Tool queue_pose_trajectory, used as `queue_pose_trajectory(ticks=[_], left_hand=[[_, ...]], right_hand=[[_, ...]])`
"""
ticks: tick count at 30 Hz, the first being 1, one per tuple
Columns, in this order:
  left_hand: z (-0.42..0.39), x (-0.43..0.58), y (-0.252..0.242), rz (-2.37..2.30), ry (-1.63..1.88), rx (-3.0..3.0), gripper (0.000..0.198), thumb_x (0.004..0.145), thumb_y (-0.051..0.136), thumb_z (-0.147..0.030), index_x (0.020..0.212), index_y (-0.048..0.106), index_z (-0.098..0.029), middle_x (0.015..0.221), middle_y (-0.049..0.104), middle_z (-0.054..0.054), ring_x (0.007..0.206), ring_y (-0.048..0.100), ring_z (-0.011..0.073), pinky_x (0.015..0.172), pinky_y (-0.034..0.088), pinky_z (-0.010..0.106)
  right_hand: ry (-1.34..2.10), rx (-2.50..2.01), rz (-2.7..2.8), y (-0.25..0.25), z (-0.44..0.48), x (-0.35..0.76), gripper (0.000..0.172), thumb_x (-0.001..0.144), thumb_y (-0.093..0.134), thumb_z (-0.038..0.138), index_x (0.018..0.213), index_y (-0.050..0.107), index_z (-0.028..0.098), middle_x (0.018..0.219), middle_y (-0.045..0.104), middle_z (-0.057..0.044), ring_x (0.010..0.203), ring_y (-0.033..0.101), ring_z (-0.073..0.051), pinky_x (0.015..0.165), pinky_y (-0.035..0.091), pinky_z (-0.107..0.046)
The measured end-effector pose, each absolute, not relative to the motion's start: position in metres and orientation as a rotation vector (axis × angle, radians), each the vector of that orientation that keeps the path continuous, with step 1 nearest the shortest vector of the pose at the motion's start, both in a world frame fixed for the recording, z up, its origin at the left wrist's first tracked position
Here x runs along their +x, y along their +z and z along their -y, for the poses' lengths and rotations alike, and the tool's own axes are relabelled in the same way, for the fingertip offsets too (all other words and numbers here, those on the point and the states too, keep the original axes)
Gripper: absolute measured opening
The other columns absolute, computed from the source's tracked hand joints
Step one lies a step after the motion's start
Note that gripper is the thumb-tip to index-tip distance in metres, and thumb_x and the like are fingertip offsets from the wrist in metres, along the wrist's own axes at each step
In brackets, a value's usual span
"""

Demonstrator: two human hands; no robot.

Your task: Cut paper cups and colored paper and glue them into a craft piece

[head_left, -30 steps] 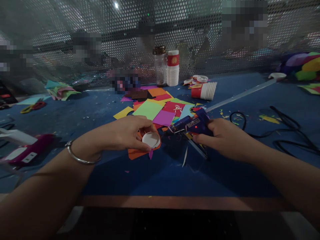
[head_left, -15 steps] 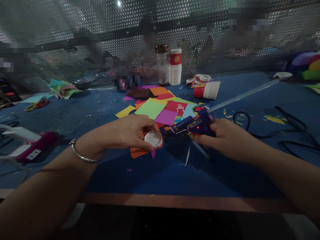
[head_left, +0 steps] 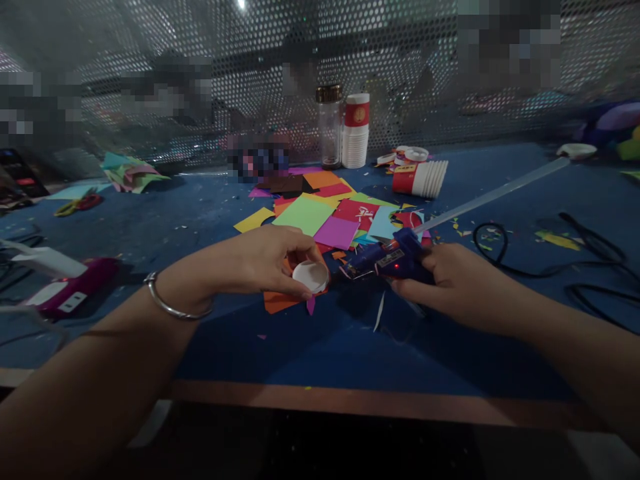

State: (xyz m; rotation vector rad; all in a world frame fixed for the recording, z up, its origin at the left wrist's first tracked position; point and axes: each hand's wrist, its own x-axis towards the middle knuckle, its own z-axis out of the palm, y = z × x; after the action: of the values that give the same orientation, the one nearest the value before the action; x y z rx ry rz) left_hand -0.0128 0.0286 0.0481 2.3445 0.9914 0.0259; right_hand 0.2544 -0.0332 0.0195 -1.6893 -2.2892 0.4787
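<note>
A small white paper disc with a raised rim [head_left: 311, 277] is pinched between the thumb and fingers of my left hand [head_left: 273, 261]. My right hand [head_left: 453, 285] grips a blue glue gun [head_left: 400, 259] with a red light lit. Its nozzle points left, close to the disc's right edge. A long clear glue stick [head_left: 490, 197] sticks out of the gun's back. Under my left hand lies an orange paper [head_left: 280, 303], with a small purple piece [head_left: 311, 306] below the disc.
Coloured papers [head_left: 305, 213] spread beyond my hands. Behind them stand a glass bottle [head_left: 330, 130] and stacked cups [head_left: 355, 137]; another cup stack [head_left: 420, 179] lies sideways. A magenta power strip [head_left: 83, 287] is left, scissors [head_left: 79, 202] farther back, a black cable [head_left: 530, 272] right.
The disc in my left hand has tilted slightly, and the glue gun's nozzle is a little nearer to its edge. The whole view has shifted slightly.
</note>
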Motion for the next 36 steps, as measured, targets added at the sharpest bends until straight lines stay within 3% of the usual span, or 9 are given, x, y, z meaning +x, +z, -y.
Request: queue_pose_trajectory(ticks=[6,13,20,27,33,36], left_hand=[[-0.0292,-0.0140,0.0470,-0.971,0.037,2.351,0.034,0.074,0.079,-0.042,0.102,0.071,-0.025,0.097,0.072,-0.001,0.086,0.066,0.0162,0.071,0.047,0.023],[-0.0273,-0.0123,0.0498,-0.998,0.030,2.369,0.033,0.075,0.079,-0.040,0.104,0.073,-0.025,0.097,0.072,-0.002,0.086,0.065,0.0153,0.071,0.045,0.023],[-0.0282,-0.0117,0.0494,-1.022,0.000,2.417,0.035,0.075,0.079,-0.041,0.105,0.073,-0.025,0.099,0.072,-0.001,0.089,0.065,0.0161,0.073,0.045,0.023],[-0.0295,-0.0131,0.0469,-1.020,0.018,2.416,0.036,0.074,0.079,-0.039,0.106,0.073,-0.024,0.098,0.071,-0.001,0.084,0.065,0.0150,0.071,0.045,0.022],[-0.0298,-0.0119,0.0476,-1.054,0.004,2.425,0.036,0.073,0.079,-0.038,0.106,0.073,-0.024,0.099,0.072,0.000,0.086,0.065,0.0160,0.072,0.045,0.023],[-0.0310,-0.0134,0.0464,-1.034,0.005,2.432,0.037,0.074,0.078,-0.043,0.106,0.073,-0.025,0.102,0.072,0.000,0.089,0.065,0.0169,0.073,0.045,0.024]], right_hand=[[0.461,-1.616,2.307,0.0178,0.0334,0.2542,0.029,0.081,0.053,0.033,0.055,0.044,0.022,0.055,0.054,-0.001,0.050,0.049,-0.013,0.050,0.032,-0.029],[0.395,-1.581,2.352,0.0210,0.0337,0.2519,0.035,0.081,0.052,0.030,0.051,0.036,0.024,0.044,0.040,0.003,0.041,0.037,-0.011,0.047,0.027,-0.030],[0.347,-1.557,2.375,0.0203,0.0337,0.2522,0.034,0.082,0.054,0.025,0.052,0.036,0.024,0.051,0.046,0.001,0.046,0.042,-0.011,0.049,0.028,-0.029],[0.287,-1.552,2.434,0.0173,0.0335,0.2528,0.040,0.081,0.055,0.024,0.049,0.031,0.024,0.049,0.038,0.002,0.046,0.037,-0.011,0.050,0.025,-0.031],[0.330,-1.507,2.455,0.0158,0.0339,0.2536,0.030,0.083,0.052,0.022,0.055,0.040,0.022,0.062,0.054,-0.003,0.057,0.049,-0.014,0.056,0.033,-0.031],[0.274,-1.482,2.495,0.0151,0.0340,0.2538,0.032,0.084,0.051,0.022,0.054,0.041,0.022,0.062,0.056,-0.004,0.056,0.048,-0.014,0.056,0.032,-0.031]])
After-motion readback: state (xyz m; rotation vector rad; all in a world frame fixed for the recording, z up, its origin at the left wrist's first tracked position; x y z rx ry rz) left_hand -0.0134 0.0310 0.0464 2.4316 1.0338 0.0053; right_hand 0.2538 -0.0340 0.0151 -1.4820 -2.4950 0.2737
